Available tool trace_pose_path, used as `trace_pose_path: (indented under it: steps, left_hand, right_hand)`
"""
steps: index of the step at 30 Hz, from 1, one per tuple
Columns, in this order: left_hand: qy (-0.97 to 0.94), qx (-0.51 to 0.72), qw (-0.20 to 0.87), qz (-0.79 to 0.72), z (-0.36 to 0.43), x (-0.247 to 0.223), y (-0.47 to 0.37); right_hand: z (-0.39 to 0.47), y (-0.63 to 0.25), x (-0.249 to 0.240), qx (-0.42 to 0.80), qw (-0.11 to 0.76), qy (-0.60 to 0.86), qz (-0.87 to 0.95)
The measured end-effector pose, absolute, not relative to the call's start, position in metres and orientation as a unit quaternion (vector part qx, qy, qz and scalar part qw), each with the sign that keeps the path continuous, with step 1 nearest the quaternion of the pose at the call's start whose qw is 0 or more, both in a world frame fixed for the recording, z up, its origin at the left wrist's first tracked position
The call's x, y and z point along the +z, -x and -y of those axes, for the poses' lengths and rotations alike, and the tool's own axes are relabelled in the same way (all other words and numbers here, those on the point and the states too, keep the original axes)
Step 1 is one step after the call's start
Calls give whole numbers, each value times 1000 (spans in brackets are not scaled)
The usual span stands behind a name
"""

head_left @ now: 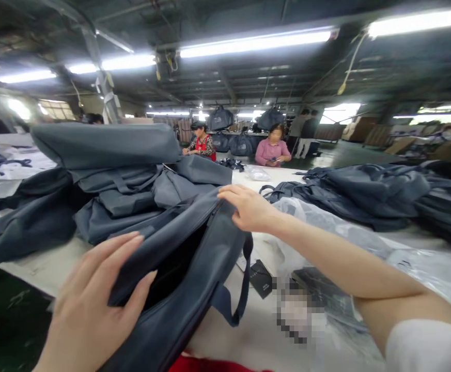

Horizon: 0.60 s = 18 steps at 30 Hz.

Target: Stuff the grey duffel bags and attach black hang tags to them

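The dark blue bag (213, 258) is found at the near edge of the worktop (217, 330), directly before the person, with its long zipped opening (174, 271) gaping and the interior dark. Of the two hands, the left hand (97, 289) is spread at the near part of the opening, the thumb held well apart from the fingers; firm contact with the panel cannot be confirmed. The far end of the opening is pinched by the right hand (244, 206), the fingers bent over the rim; whether the zip slider is caught in that pinch cannot be told.

The step in hand is judged to be the handling of the opening. For good results, the far end should be kept anchored and the near rim steadied by the left hand, so that the zip line is drawn straight and not buckled. Lining should be kept out of the teeth, and any pull should be made along the track, not across it.

The carry strap (227, 307) is seen looped beside the bag, near a black hang tag (262, 279); both should be kept from being snagged. Clear plastic wrapping (422, 268) is noted beneath the right forearm, and drag against it should be avoided.
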<state>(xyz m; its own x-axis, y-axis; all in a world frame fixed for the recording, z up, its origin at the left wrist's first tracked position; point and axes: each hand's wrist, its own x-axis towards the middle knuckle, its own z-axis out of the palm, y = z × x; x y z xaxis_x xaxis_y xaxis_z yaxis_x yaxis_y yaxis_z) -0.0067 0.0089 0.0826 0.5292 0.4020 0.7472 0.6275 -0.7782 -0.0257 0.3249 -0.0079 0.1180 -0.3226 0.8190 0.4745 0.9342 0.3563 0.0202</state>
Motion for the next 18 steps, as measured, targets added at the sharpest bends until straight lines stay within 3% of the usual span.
trace_pose_path:
  steps: [7,18]
  left_hand:
    - [948,-128,276,92,-40,101,-132]
    - [915,-101,389,-37,-55,113,-123]
  right_hand:
    - [-2,-368,90,-107,157,551,813]
    - [6,-360,86,-141,147,493,846]
